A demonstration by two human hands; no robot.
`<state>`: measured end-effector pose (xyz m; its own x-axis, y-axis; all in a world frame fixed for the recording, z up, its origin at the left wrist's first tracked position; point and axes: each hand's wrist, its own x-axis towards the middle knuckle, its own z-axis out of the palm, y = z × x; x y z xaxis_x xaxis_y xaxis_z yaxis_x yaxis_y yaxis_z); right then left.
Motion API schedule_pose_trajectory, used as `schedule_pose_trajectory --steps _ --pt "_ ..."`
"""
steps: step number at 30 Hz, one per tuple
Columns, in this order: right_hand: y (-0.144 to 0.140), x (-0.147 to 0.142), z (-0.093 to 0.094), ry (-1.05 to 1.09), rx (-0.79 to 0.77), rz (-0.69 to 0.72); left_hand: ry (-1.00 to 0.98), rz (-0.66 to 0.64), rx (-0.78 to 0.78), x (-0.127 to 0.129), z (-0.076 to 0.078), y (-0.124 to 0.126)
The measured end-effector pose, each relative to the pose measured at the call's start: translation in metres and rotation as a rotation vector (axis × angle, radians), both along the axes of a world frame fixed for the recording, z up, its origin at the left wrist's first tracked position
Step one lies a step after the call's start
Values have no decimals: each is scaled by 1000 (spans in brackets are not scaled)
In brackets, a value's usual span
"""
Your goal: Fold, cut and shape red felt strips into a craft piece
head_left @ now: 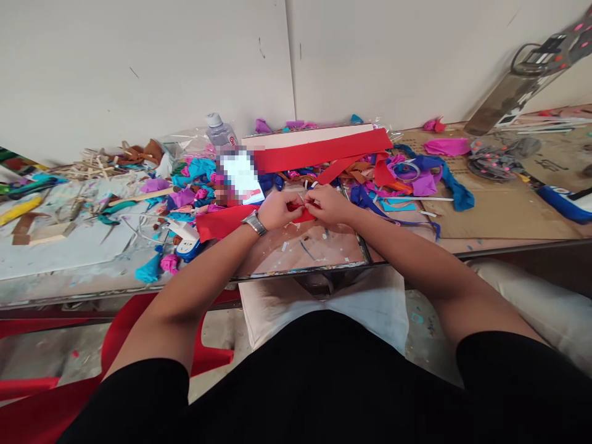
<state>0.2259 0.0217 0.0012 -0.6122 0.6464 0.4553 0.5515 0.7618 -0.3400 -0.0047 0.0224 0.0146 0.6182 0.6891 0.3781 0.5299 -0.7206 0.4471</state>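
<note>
Over the near part of the table, my left hand (pixel 281 211) and my right hand (pixel 326 204) meet with fingertips pinched on a red fabric strip (pixel 224 222). The strip runs out to the left beneath my left wrist, and a short piece of it shows below the fingertips. My fingers cover the exact spot where they grip it. A metal watch (pixel 254 222) is on my left wrist. Behind my hands lies a longer red cloth band (pixel 324 150), with a narrower red strip hanging from its right side.
Crumpled coloured cloth scraps (pixel 194 169) spread behind and left of my hands. A lit phone (pixel 247 176) leans near a clear bottle (pixel 222 131). Green-handled scissors (pixel 111 213) and a blue-white socket (pixel 189 249) lie left. Cardboard (pixel 490 209) covers the right side.
</note>
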Motion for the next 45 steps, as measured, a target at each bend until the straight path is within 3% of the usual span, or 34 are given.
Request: schedule_pose_trajectory --steps 8,13,18,27,33,39,45 --pt "2 2 0 -10 -6 -20 35 8 -15 -2 6 -1" --pt "6 6 0 -18 -9 -11 53 53 -15 -3 3 1" --pt "6 8 0 -11 21 20 46 21 -30 -2 2 1" --pt "-1 8 4 -68 59 -59 57 -1 -128 -5 4 3" --pt "-10 6 15 11 158 -221 38 56 -168 -4 5 4" --pt "-6 3 8 -11 103 -95 11 30 -190 -4 6 4" --pt "-2 1 0 -22 63 -92 7 1 -217 -2 8 1"
